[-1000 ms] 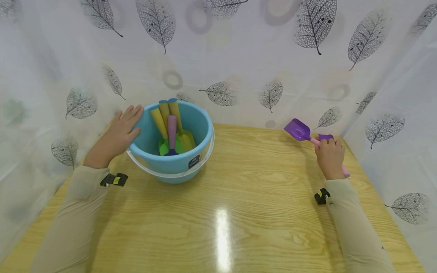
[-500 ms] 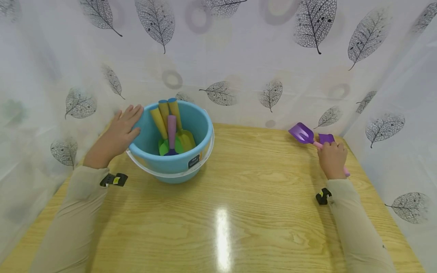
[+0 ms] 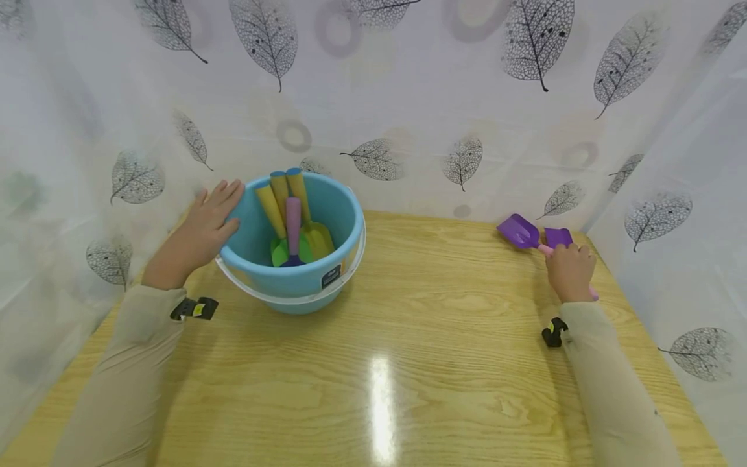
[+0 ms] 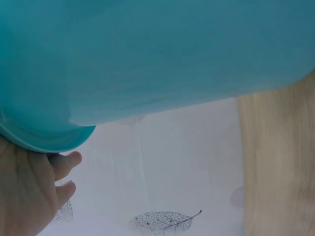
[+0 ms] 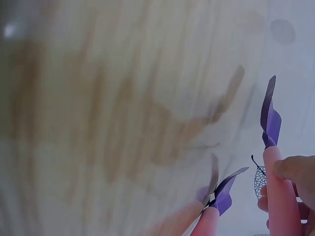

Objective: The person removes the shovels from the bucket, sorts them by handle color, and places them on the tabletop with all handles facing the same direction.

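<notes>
My left hand (image 3: 198, 230) rests its extended fingers on the left rim of a light blue bucket (image 3: 280, 277). Inside the bucket stand several toy shovels, among them yellow handles (image 3: 270, 209) with blue ends and one pinkish-purple handle (image 3: 293, 224). At the table's far right, my right hand (image 3: 570, 272) grips the pink handle of a toy shovel (image 3: 518, 231) with a purple blade, which points left. The right wrist view shows thumb and fingers around this pink handle (image 5: 281, 201). A second purple-bladed shovel (image 3: 557, 237) is beside it, mostly hidden by the hand.
The bucket's white carrying handle (image 3: 292, 300) hangs down its front. A wooden table (image 3: 443, 363) spans the space between the arms. Behind and at both sides hangs a pale curtain (image 3: 408, 97) with leaf prints, close to the table's edges.
My right hand has shifted slightly to the right, and the gripped shovel's blade has moved right and down in the head view. The left hand and bucket stay in place.
</notes>
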Tool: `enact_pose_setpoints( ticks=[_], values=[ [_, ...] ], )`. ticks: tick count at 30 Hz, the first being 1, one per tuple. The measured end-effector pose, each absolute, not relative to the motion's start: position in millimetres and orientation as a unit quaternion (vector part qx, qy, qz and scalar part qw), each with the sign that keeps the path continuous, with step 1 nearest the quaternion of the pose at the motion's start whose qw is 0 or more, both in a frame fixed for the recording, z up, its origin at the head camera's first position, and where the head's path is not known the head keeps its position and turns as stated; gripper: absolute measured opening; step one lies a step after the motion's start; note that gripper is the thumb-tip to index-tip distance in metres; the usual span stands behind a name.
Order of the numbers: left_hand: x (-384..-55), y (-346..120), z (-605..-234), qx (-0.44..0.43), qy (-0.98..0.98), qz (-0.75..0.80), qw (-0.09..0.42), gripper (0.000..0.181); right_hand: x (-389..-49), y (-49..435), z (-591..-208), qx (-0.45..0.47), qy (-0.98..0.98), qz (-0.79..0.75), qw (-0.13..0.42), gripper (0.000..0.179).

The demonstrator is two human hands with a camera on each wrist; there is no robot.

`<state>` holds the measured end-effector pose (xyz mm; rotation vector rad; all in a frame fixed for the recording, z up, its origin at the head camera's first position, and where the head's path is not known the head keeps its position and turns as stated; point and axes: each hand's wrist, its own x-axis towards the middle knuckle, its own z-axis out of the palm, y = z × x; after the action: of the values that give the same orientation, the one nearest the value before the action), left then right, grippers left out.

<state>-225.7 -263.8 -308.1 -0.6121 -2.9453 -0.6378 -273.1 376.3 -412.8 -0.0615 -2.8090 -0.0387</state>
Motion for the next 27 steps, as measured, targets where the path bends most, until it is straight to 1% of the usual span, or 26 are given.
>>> enact_pose_setpoints(
  ticks=[8, 21, 27],
  values=[
    [-225, -263, -308, -0.198, -0.956, -0.212, 0.037, 0.058, -278, 381, -414, -0.021, -0.989, -0.014, 0.149, 0.033],
    [-227, -264, -309, -0.201, -0.957, -0.205, 0.041, 0.058, -285, 383, -413, -0.037, -0.996, -0.012, 0.079, 0.037],
    [-225, -263, -308, -0.197, -0.958, -0.205, 0.036, 0.058, -286, 385, -414, -0.037, -0.997, -0.002, 0.069, 0.035]
  ],
)
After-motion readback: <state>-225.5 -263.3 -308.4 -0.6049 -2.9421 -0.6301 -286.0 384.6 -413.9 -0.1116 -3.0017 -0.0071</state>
